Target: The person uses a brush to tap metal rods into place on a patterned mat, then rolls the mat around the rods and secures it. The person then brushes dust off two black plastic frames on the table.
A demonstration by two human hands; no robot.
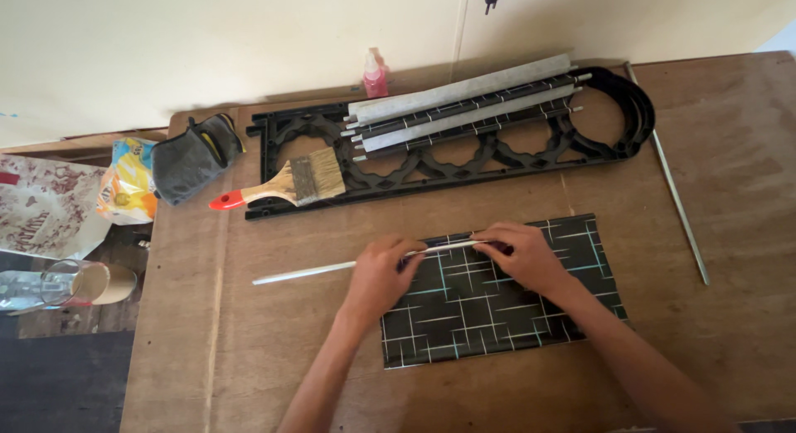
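While both hands are working at the far edge of a dark patterned sheet (497,304), left hand (379,275) and right hand (521,255) pinching a thin metal rod (307,272), sheet lying near-centre on the wooden table (713,333), paintbrush (286,184) and black plastic frame (464,147) lying farther back.

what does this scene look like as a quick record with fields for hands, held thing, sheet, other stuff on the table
left hand: left hand pinching a thin metal rod
right hand: right hand pressing the same rod at the top edge of the sheet
rod: lies roughly level, its left end past the sheet
sheet: dark patterned sheet flat on the wooden table
behind: black plastic frame with grey rolled tubes on it, paintbrush with a red handle tip
right side: second thin rod
far edge: pink bottle, grey pouch
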